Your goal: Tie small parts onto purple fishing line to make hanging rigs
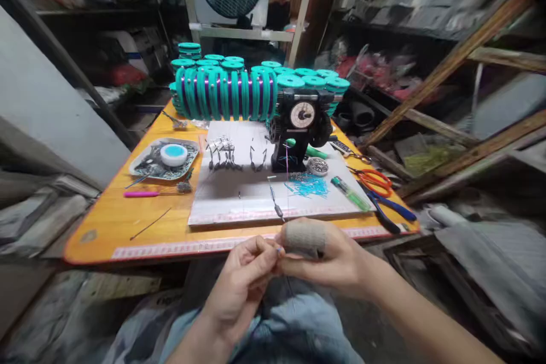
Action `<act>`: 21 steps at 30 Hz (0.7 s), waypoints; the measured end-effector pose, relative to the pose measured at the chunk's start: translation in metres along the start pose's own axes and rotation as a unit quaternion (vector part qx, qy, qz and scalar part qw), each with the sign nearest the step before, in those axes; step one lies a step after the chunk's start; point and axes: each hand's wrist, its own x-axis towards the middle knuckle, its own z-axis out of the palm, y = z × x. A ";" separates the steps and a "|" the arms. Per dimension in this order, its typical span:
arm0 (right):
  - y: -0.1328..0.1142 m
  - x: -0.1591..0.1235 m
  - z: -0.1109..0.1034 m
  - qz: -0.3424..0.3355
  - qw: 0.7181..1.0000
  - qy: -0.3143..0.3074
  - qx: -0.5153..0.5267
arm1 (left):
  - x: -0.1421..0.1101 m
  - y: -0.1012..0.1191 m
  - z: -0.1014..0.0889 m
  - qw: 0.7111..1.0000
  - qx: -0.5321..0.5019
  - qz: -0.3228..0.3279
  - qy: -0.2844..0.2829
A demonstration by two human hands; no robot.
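My left hand (pixel 245 273) and my right hand (pixel 333 253) meet at the table's front edge, fingertips pinched together. Between them shows a tiny blue piece (pixel 278 249), too small to name, on what looks like thin fishing line. Grey tape (pixel 305 239) wraps the fingers of my right hand. Just beyond the hands lies a small dark sinker (pixel 278 211) with a short coiled piece. A thin purple line (pixel 287 162) hangs at the black winding device (pixel 301 119). Short blue tubes (pixel 307 186) lie scattered on the white board (pixel 217 202).
Teal line spools (pixel 226 94) fill the table's back. Several sinker rigs (pixel 222 159) lie on the board. To the left are a patterned tray (pixel 140 168) and a pink-handled tool (pixel 140 194); to the right, blue pliers (pixel 394 207), orange-handled scissors (pixel 375 182) and a green tube (pixel 352 194).
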 end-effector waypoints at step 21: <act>0.002 -0.002 -0.003 -0.125 0.990 0.036 -0.053 | -0.001 0.006 0.006 0.995 0.065 0.078 0.008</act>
